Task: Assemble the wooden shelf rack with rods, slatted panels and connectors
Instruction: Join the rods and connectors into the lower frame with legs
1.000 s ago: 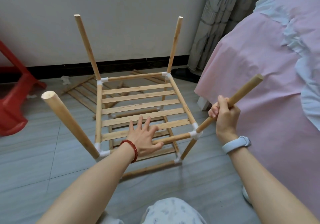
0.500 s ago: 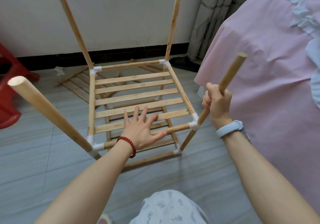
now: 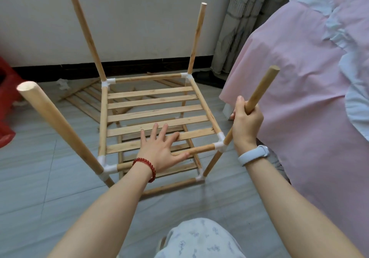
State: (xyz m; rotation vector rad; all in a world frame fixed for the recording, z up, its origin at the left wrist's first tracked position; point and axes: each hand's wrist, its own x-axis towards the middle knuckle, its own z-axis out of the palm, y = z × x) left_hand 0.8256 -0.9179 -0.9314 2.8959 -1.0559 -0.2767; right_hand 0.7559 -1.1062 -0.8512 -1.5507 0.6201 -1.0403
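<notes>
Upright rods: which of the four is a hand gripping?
The near-right rod, beside the pink bed; the right hand is wrapped around it. The other three rods stand free, and the left hand lies flat on the slats.

Partly built wooden rack (image 3: 151, 117) standing on a grey tiled floor (image 3: 40, 177). Upper slatted panel (image 3: 153, 107) of six pale flat slats, framed by round rods and joined at each corner by a white connector (image 3: 219, 144). Second slatted panel (image 3: 159, 167) below it, near the floor. Four upright rods rising from the corners and splaying outward: near-left rod (image 3: 58, 121) thick in view, far-left rod (image 3: 87, 37), far-right rod (image 3: 196, 37), near-right rod (image 3: 259, 89) leaning right. Loose slatted panel (image 3: 83, 99) lying flat on the floor behind the rack, partly hidden by it.
</notes>
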